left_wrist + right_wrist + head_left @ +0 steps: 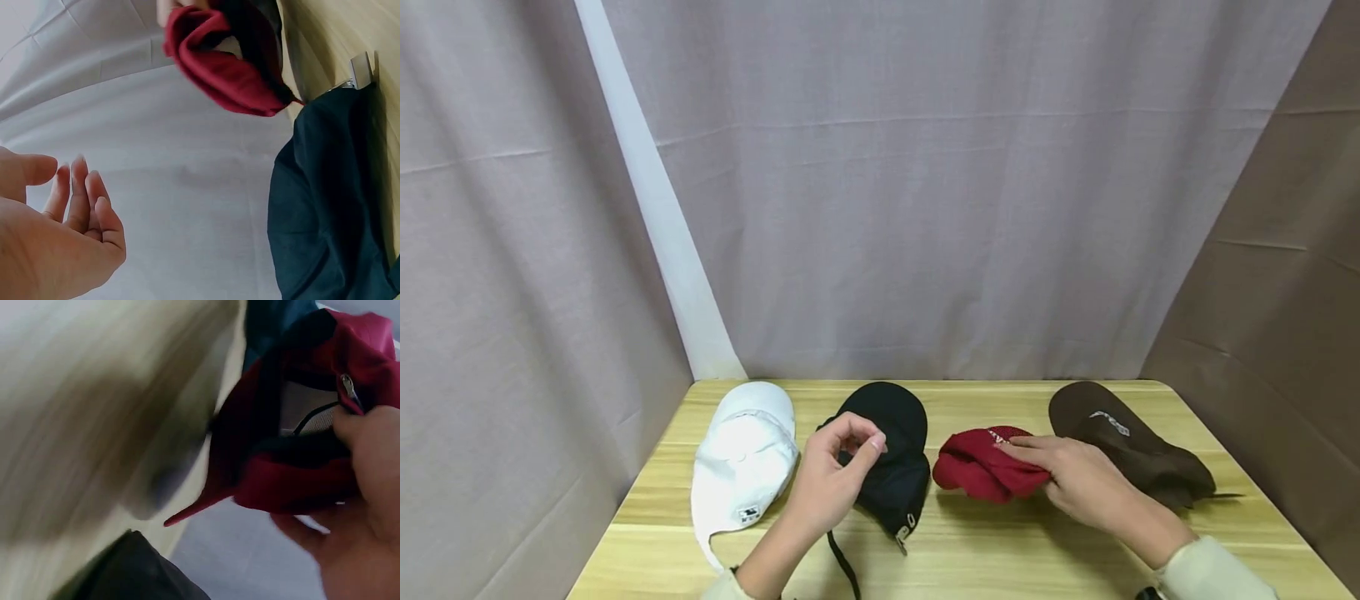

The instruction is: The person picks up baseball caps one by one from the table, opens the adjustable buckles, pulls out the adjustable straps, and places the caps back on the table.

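Observation:
A red cap [981, 468] hangs just above the table, and my right hand [1086, 479] grips its edge between thumb and fingers. Its opening and a small zipper pull show in the right wrist view, where the right hand [369, 481] pinches the fabric beside that zipper. My left hand [838, 471] hovers over a black cap [891, 492] with loosely curled fingers and nothing in them. In the left wrist view the left hand [69, 231] stands apart from the dark cap [331, 200] and the red cap [219, 69].
A white cap [741, 458] with a strap lies at the table's left, and a dark brown cap [1127, 442] lies at the right beyond my right hand. The wooden table [985, 558] meets a grey curtain [925, 208] at its back edge.

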Tool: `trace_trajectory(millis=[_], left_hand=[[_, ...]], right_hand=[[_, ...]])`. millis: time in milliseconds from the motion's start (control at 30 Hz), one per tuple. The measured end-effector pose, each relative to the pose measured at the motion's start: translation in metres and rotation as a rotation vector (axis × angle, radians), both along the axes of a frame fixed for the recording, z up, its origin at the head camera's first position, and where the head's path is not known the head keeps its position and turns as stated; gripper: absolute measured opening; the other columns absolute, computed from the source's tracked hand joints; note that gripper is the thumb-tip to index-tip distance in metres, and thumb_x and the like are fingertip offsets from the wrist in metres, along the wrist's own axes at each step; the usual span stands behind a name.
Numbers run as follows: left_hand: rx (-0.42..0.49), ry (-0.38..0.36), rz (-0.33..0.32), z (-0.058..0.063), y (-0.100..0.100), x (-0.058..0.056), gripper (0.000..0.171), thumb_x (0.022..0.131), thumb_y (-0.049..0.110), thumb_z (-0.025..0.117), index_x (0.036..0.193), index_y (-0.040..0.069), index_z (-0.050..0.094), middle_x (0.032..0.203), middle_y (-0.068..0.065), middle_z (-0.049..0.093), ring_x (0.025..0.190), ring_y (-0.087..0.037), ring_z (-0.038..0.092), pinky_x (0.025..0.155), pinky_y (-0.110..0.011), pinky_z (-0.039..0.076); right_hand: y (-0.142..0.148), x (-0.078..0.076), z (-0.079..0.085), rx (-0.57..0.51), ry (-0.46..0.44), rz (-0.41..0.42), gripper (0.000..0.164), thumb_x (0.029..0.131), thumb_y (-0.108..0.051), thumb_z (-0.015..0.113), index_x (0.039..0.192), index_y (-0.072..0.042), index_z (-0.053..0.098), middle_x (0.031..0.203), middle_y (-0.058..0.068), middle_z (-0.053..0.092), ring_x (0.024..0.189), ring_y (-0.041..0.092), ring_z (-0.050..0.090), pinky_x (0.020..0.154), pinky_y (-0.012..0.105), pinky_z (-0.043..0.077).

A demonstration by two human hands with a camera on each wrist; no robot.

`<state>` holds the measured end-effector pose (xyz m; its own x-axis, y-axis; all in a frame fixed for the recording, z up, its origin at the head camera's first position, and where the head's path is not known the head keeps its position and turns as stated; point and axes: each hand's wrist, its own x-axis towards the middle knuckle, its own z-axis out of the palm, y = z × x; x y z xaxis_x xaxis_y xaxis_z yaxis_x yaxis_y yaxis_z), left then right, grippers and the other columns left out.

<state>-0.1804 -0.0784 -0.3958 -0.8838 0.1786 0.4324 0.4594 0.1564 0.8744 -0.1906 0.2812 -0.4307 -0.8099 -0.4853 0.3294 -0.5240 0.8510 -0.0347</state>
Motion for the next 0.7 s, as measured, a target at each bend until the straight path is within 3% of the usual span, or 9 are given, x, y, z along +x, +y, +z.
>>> trace_trajectory(millis=[100, 167, 233, 500, 700], left_hand=[[-0.005, 0.004, -0.015, -0.001, 0.001, 0.001, 0.008, 0.102, 0.014, 0.071, 0.094, 0.012, 0.073, 0.088, -0.013, 0.075, 0.077, -0.007, 0.062, 0.074, -0.025, 0.051], [-0.010, 0.002, -0.029, -0.001, 0.002, 0.003, 0.008, 0.102, 0.014, 0.071, 0.094, 0.012, 0.072, 0.088, -0.015, 0.075, 0.076, -0.007, 0.063, 0.073, -0.025, 0.051], [-0.016, -0.011, -0.041, -0.001, 0.003, 0.004, 0.008, 0.102, 0.015, 0.071, 0.094, 0.013, 0.072, 0.088, -0.016, 0.076, 0.077, -0.008, 0.065, 0.072, -0.024, 0.051], [-0.017, -0.035, -0.080, -0.003, 0.006, 0.005, 0.008, 0.104, 0.016, 0.068, 0.096, 0.015, 0.071, 0.088, -0.012, 0.077, 0.079, -0.007, 0.069, 0.073, -0.025, 0.052], [-0.005, -0.036, -0.125, -0.007, 0.007, 0.005, 0.008, 0.105, 0.016, 0.067, 0.097, 0.014, 0.071, 0.088, -0.015, 0.076, 0.081, -0.007, 0.071, 0.075, -0.025, 0.054]], right_hand=[[0.001, -0.003, -0.011, 0.036, -0.127, 0.026, 0.094, 0.072, 0.013, 0.062, 0.157, -0.028, 0.055, 0.150, 0.012, 0.065, 0.127, 0.033, 0.071, 0.094, 0.046, 0.061], [0.001, -0.004, -0.018, 0.032, -0.221, 0.044, 0.094, 0.077, 0.012, 0.059, 0.162, -0.025, 0.048, 0.158, 0.019, 0.057, 0.137, 0.040, 0.063, 0.106, 0.056, 0.056], [0.001, -0.005, -0.024, 0.020, -0.308, 0.061, 0.092, 0.079, 0.012, 0.056, 0.164, -0.023, 0.044, 0.163, 0.024, 0.048, 0.145, 0.046, 0.055, 0.110, 0.063, 0.052], [0.004, -0.015, -0.034, -0.005, -0.519, 0.105, 0.096, 0.082, 0.014, 0.050, 0.169, -0.024, 0.033, 0.175, 0.024, 0.027, 0.159, 0.054, 0.028, 0.117, 0.056, 0.047], [0.006, -0.023, -0.036, -0.003, -0.585, 0.142, 0.094, 0.085, 0.014, 0.052, 0.169, -0.024, 0.033, 0.176, 0.026, 0.022, 0.160, 0.057, 0.023, 0.121, 0.062, 0.041]])
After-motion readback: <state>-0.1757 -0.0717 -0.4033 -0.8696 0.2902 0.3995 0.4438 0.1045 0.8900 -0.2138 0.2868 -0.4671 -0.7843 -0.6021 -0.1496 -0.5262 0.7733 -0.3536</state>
